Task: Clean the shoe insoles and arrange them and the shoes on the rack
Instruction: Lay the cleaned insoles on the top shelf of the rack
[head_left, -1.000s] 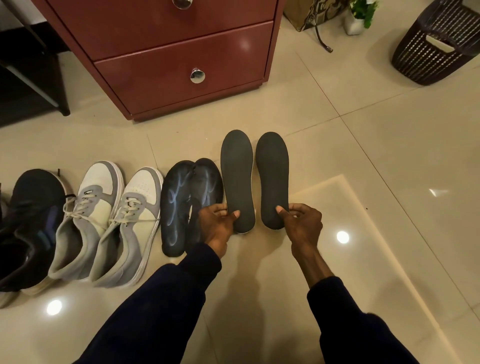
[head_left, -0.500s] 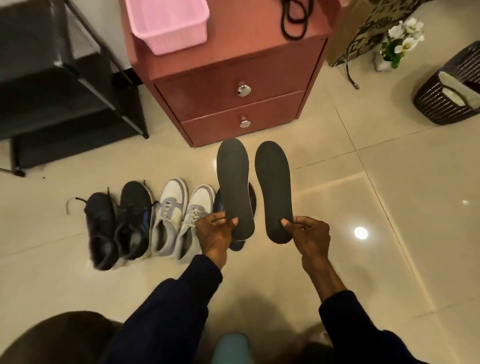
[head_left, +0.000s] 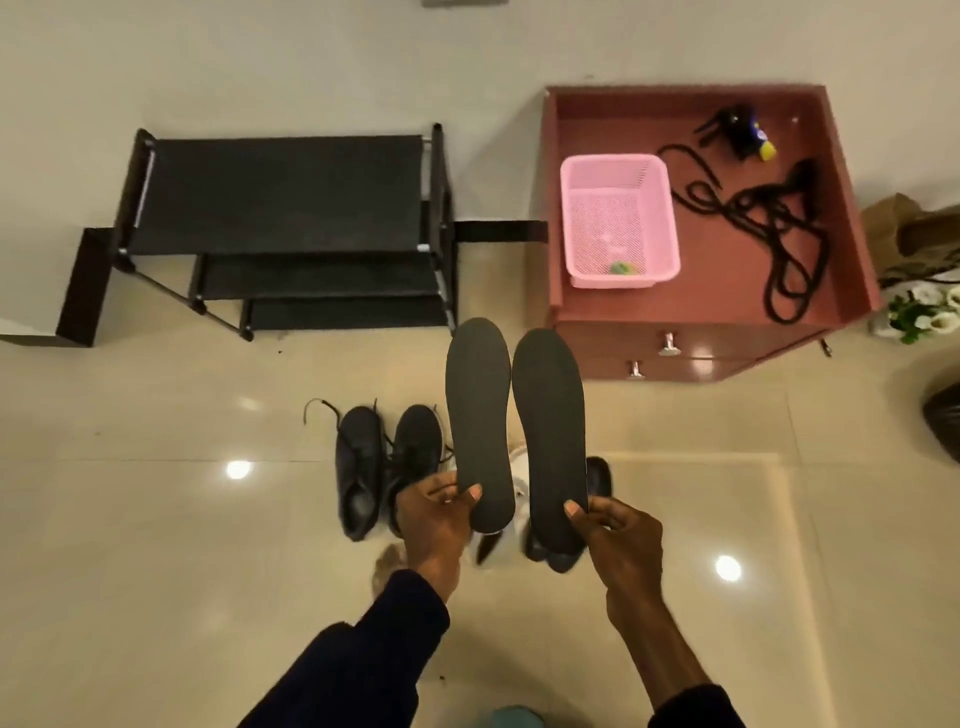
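Two dark grey insoles hang side by side above the floor, toes pointing away from me. My left hand (head_left: 436, 512) pinches the heel of the left insole (head_left: 479, 415). My right hand (head_left: 618, 535) pinches the heel of the right insole (head_left: 549, 426). Below them on the tiles stands a pair of black shoes (head_left: 384, 462). White shoes (head_left: 517, 467) and another dark pair of insoles (head_left: 597, 475) are mostly hidden behind the held insoles. The black shoe rack (head_left: 291, 228) stands against the wall at the upper left, its tiers bare.
A red-brown drawer cabinet (head_left: 727, 291) stands right of the rack, with a pink basket (head_left: 618, 221) and black laces (head_left: 763, 218) on top. White flowers (head_left: 924, 312) and a dark bin (head_left: 943, 421) sit at the right edge. Glossy tiled floor surrounds me.
Both insoles have been lifted off the floor and raised higher. My view has risen well above the floor, so the rack and cabinet top now show.
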